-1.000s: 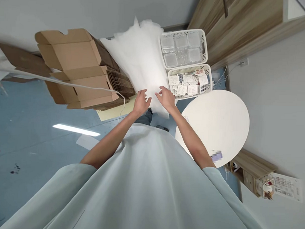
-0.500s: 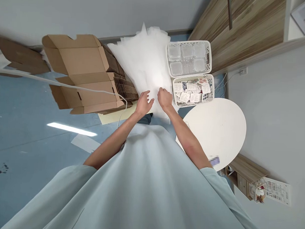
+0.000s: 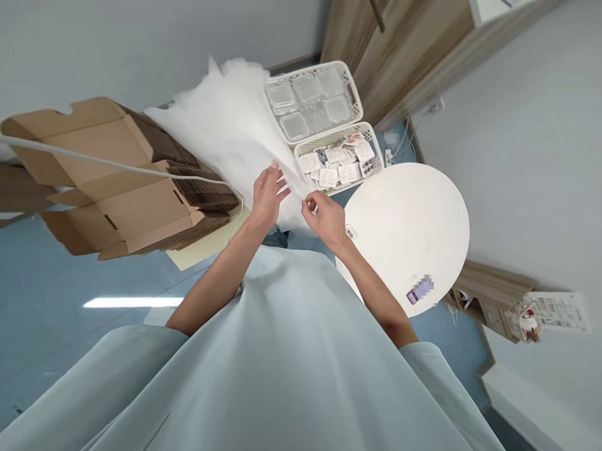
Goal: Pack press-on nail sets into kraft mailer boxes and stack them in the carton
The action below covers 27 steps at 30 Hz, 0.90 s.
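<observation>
A stack of thin white foam sheets [image 3: 225, 134] lies ahead of me on the floor. My left hand [image 3: 266, 195] rests on the near edge of the stack with its fingers spread. Just to the right, my right hand [image 3: 325, 216] pinches the near corner of the top sheet between thumb and fingers. Both forearms reach out over my pale green shirt.
Flattened and half-folded cardboard boxes [image 3: 110, 173] are piled at the left, with a white cable [image 3: 110, 166] across them. Two white baskets [image 3: 313, 97] [image 3: 339, 162] hold clear boxes and small packets. A round white table [image 3: 410, 223] with a small device [image 3: 420, 289] stands at right.
My right hand has drawn back toward me and closed on the sheet's corner. The left hand stays on the stack. The view has swung, shifting everything left.
</observation>
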Motion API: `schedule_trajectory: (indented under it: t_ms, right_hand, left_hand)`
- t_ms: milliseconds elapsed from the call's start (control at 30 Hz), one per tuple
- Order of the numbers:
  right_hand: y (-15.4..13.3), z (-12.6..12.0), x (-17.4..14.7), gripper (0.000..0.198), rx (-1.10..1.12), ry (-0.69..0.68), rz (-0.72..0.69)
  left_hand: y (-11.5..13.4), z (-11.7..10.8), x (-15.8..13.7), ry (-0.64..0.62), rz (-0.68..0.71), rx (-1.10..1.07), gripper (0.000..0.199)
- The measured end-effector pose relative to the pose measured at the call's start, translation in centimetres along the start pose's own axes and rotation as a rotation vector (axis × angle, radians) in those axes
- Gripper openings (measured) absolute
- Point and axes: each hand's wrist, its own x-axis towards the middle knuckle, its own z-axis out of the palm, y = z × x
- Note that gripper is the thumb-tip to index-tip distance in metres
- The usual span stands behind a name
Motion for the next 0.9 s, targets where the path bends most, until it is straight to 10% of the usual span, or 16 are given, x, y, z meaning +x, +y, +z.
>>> schedule_trajectory:
  t_ms: [367,667,900]
  right_hand:
    - [9.5,-2.2,-14.4,0.013,0.346,0.13,0.235]
    - [20.8,-1.6,-21.8,0.05,0.879,0.732,0.733]
    - [25.4,2.5,-25.8,0.068,1.478,0.593,0.688]
  left_hand:
    - [2.0,13.8,-8.3,-0.376,0.097,0.113,0.061]
    - [0.1,23.0,-14.1,-0.873,-0.052,0.343,0.054]
    - [-1.9,28.5,-16.9,-1.155,-0.277,0.374,0.038]
